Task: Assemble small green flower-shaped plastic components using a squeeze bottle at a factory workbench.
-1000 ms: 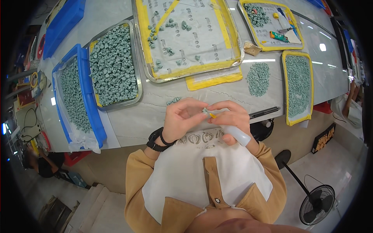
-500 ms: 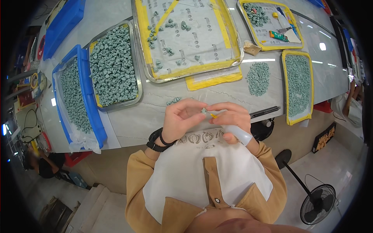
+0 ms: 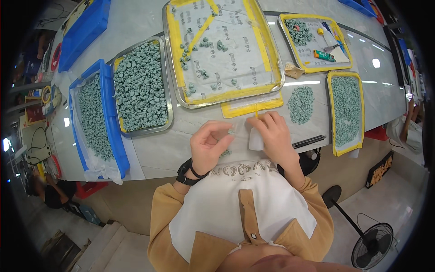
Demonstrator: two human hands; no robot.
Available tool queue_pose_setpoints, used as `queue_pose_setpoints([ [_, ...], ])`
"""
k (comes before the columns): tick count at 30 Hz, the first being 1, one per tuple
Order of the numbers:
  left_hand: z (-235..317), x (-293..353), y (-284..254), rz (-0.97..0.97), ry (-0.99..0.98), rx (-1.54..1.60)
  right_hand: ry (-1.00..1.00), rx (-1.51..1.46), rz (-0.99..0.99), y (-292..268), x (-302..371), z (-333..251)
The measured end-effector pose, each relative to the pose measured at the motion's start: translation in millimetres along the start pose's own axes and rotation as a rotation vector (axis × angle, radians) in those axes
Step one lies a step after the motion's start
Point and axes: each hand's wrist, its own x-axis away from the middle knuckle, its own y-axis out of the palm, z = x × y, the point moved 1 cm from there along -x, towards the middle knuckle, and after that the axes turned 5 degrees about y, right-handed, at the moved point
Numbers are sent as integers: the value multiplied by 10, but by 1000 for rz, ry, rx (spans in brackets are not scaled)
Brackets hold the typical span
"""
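Our left hand (image 3: 207, 146) pinches a small grey-green stone (image 3: 231, 132) between thumb and forefinger above the grey, marble-patterned tabletop (image 3: 190, 119). Our right hand (image 3: 274, 136) grips a translucent white plastic bottle (image 3: 256, 141) with a slender yellow nozzle (image 3: 256, 111), apart from the stone.

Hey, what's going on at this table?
Someone is doing fine handwork at a table. The left hand pinches a small green piece. The right hand holds a white bottle, its yellow tip apart from the piece. Ahead, a large tray bears scattered green clusters; to the right, a loose patch of green bits lies on the table.
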Motion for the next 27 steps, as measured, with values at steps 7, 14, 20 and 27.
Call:
queue_pose_setpoints([
  [7, 42, -14, 6, -3, -16, 43, 351, 180, 324, -451, 210, 296],
  [14, 11, -9, 5, -50, -44, 14, 529, 399, 354, -557, 417, 920],
  [20, -3, -8, -2, -57, -64, 18, 507, 297, 418, -497, 420, 962],
  [27, 40, -49, 34, -193, -202, 147, 330, 33, 543, -597, 348, 511],
])
